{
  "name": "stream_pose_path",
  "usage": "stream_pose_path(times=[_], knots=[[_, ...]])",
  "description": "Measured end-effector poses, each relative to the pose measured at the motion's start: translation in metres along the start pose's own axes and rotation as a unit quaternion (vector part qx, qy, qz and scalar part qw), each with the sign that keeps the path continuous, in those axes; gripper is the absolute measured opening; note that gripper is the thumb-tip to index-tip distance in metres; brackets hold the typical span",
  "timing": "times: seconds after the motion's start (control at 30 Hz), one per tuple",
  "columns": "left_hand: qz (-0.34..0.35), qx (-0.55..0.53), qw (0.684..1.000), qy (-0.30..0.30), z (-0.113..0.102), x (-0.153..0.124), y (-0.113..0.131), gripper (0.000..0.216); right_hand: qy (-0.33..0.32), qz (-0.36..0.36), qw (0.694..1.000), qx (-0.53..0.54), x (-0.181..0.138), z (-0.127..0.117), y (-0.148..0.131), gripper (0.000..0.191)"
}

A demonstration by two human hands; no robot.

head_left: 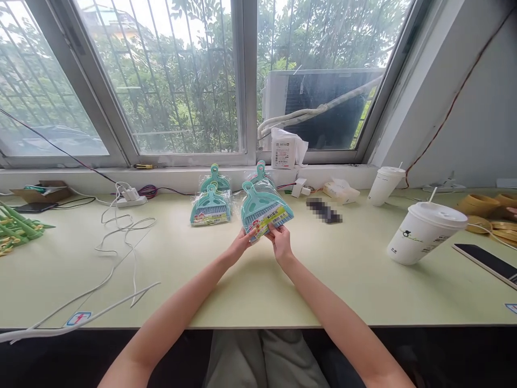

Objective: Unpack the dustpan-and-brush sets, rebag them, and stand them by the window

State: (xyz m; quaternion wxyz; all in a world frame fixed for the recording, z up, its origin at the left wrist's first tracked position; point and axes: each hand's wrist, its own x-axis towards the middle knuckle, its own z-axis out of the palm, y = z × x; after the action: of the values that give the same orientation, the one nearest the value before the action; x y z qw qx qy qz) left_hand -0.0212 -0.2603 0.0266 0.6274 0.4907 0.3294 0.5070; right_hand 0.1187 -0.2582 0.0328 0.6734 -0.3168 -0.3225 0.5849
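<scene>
Both hands share one grip on a packaged teal dustpan-and-brush set (264, 211): the left hand (241, 243) pinches the lower left corner of its label end and the right hand (279, 241) clasps the lower right corner, fingers closed on the wrapper. The set is lifted just above the counter (226, 280), tilted, with its handle end pointing away toward the window.

Three more sets of the same kind lie behind it near the sill. One, the second set (210, 208), lies flat just left of the held one with its printed label facing up. A third set (215, 180) sits behind that one, partly covered by it. A fourth set (260, 173) shows only its handle and upper part behind the held one. That makes four sets in all, one in the hands and three on the counter.

Two white lidded paper cups with straws stand to the right: the near cup (424, 233) is close to the right edge of the view, and the far cup (385, 185) is by the corner of the window, well apart from it. A white cable (121, 237) trails across the left part of the counter from a power strip (130, 198). A white bag (285, 148) leans on the sill behind the sets. A dark flat tablet (488, 262) lies at the far right.
</scene>
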Motion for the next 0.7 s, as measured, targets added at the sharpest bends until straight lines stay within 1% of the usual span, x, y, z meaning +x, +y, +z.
stream_pose_path(times=[0.1, 0.13, 0.23, 0.27, 0.3, 0.33, 0.37, 0.4, 0.47, 0.53, 0.57, 0.6, 0.7], knots=[[0.021, 0.031, 0.999, -0.008, 0.003, -0.005, 0.000, 0.057, 0.016, -0.003, 1.000, 0.011, 0.000, 0.001, 0.000, 0.030], [0.015, 0.041, 0.999, -0.024, 0.004, -0.007, 0.000, 0.057, 0.018, -0.006, 1.000, 0.009, 0.000, 0.001, -0.001, 0.029], [-0.021, 0.059, 0.993, -0.104, 0.010, -0.013, 0.002, 0.053, 0.024, -0.032, 0.999, 0.005, 0.001, -0.001, -0.009, 0.030], [-0.020, 0.054, 0.991, -0.121, 0.011, -0.013, 0.005, 0.053, 0.024, -0.043, 0.999, 0.008, 0.001, -0.001, -0.012, 0.031], [-0.008, 0.046, 0.991, -0.124, 0.011, -0.012, 0.008, 0.054, 0.022, -0.052, 0.998, 0.010, 0.002, -0.002, -0.015, 0.032], [0.015, 0.037, 0.993, -0.112, 0.010, -0.011, 0.013, 0.057, 0.017, -0.058, 0.998, 0.011, 0.003, -0.002, -0.018, 0.032], [0.044, 0.032, 0.995, -0.087, 0.007, -0.009, 0.018, 0.061, 0.008, -0.060, 0.998, 0.007, 0.003, -0.001, -0.020, 0.033], [0.076, 0.033, 0.995, -0.051, 0.004, -0.006, 0.022, 0.064, -0.004, -0.055, 0.998, -0.001, 0.003, -0.001, -0.020, 0.033], [0.132, 0.044, 0.989, 0.042, -0.003, -0.002, 0.028, 0.069, -0.033, -0.038, 0.998, -0.027, 0.002, 0.001, -0.017, 0.033], [0.169, 0.048, 0.977, 0.124, -0.007, -0.001, 0.027, 0.071, -0.057, -0.017, 0.997, -0.050, -0.002, 0.005, -0.011, 0.031], [0.178, 0.043, 0.971, 0.151, -0.007, -0.001, 0.023, 0.071, -0.063, -0.010, 0.996, -0.056, -0.004, 0.007, -0.008, 0.031], [0.180, 0.037, 0.969, 0.167, -0.006, -0.001, 0.018, 0.071, -0.063, -0.006, 0.996, -0.058, -0.006, 0.008, -0.005, 0.031], [0.159, 0.030, 0.970, 0.180, 0.004, -0.002, -0.002, 0.073, -0.038, -0.011, 0.998, -0.044, -0.010, 0.011, 0.000, 0.033]])
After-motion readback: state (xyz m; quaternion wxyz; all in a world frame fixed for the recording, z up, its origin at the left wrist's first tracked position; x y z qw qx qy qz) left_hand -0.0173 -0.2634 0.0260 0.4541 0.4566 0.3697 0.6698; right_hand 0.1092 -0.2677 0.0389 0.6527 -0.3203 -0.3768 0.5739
